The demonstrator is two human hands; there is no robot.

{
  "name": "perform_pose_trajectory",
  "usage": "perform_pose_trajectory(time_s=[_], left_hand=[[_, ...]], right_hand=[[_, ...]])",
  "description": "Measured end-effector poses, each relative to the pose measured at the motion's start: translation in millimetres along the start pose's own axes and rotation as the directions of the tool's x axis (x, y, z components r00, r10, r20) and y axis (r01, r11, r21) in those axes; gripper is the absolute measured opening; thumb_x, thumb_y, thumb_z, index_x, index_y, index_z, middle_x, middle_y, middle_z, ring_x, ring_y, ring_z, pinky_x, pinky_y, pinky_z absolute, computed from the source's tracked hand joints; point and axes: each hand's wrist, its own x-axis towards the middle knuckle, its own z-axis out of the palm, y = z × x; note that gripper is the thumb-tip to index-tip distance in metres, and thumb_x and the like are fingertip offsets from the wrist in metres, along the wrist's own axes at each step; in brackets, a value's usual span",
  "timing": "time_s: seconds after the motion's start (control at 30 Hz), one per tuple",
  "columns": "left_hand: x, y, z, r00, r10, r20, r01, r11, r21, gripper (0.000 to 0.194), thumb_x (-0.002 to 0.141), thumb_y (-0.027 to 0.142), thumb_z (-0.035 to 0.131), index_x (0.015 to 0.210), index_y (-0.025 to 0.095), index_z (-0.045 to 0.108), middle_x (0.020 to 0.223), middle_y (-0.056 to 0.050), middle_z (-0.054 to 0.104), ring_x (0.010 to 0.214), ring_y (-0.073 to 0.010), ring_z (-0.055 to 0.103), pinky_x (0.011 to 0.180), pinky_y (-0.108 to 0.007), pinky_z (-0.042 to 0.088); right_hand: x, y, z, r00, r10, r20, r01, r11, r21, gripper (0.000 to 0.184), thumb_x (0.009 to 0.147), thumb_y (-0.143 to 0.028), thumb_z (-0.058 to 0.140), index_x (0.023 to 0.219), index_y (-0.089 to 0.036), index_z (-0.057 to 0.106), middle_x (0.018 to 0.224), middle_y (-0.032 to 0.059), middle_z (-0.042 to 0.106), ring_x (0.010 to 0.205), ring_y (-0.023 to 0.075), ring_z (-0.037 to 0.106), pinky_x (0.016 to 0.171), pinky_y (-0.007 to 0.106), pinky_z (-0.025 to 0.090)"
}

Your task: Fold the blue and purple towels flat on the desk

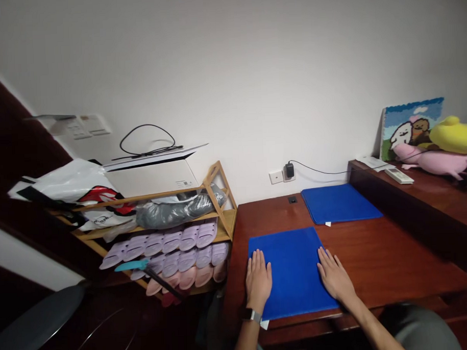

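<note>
A flat blue fabric piece, square like a mat or cushion cover, lies on the brown wooden desk near its front edge. My left hand rests flat on its left edge, fingers stretched forward. On the opposite edge my right hand lies flat too, fingers out and partly over the wood. Neither hand grips anything. A white tag sticks out at the near left corner. Farther back on the desk lies a second blue piece, seemingly a stack, with a small white tag at its front edge.
On the left stands a wooden rack with several purple slippers, bags and a white box. A black charger is plugged into the wall. A higher ledge at right holds plush toys, a picture and a remote.
</note>
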Motion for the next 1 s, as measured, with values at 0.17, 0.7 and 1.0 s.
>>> perform_pose_trajectory(time_s=[0.17, 0.7, 1.0], left_hand=[[1.6, 109.3, -7.1, 0.964, 0.255, 0.074, -0.235, 0.949, -0.209, 0.060, 0.111, 0.041, 0.020, 0.163, 0.015, 0.035, 0.168, -0.008, 0.036, 0.157, -0.0213, 0.029, 0.129, -0.044, 0.029], [-79.3, -28.7, -12.1, 0.997, -0.056, 0.057, 0.056, 0.998, 0.008, 0.058, 0.111, 0.037, 0.024, 0.163, 0.011, 0.033, 0.166, -0.013, 0.038, 0.154, -0.0236, 0.035, 0.125, -0.045, 0.038], [-78.8, -26.7, -7.1, 0.998, -0.052, -0.023, 0.051, 0.999, -0.006, 0.062, 0.111, 0.037, 0.030, 0.168, 0.018, 0.015, 0.164, -0.012, 0.042, 0.152, -0.0258, 0.040, 0.123, -0.049, 0.041]], right_hand=[[1.2, 4.0, 0.6, 1.000, -0.013, -0.006, 0.013, 1.000, 0.017, 0.068, 0.105, -0.043, 0.017, 0.164, -0.011, 0.030, 0.170, 0.0066, 0.028, 0.159, 0.0232, 0.022, 0.131, 0.046, 0.018], [0.7, 10.1, 6.1, 1.000, -0.024, -0.020, 0.024, 1.000, 0.006, 0.071, 0.104, -0.046, 0.015, 0.164, -0.010, 0.031, 0.169, 0.0073, 0.032, 0.159, 0.0244, 0.025, 0.130, 0.048, 0.020], [-50.5, 8.7, 23.2, 0.995, 0.004, -0.102, -0.001, 0.999, 0.032, 0.071, 0.104, -0.047, 0.017, 0.163, -0.012, 0.035, 0.167, 0.0070, 0.036, 0.158, 0.0265, 0.027, 0.130, 0.051, 0.023]])
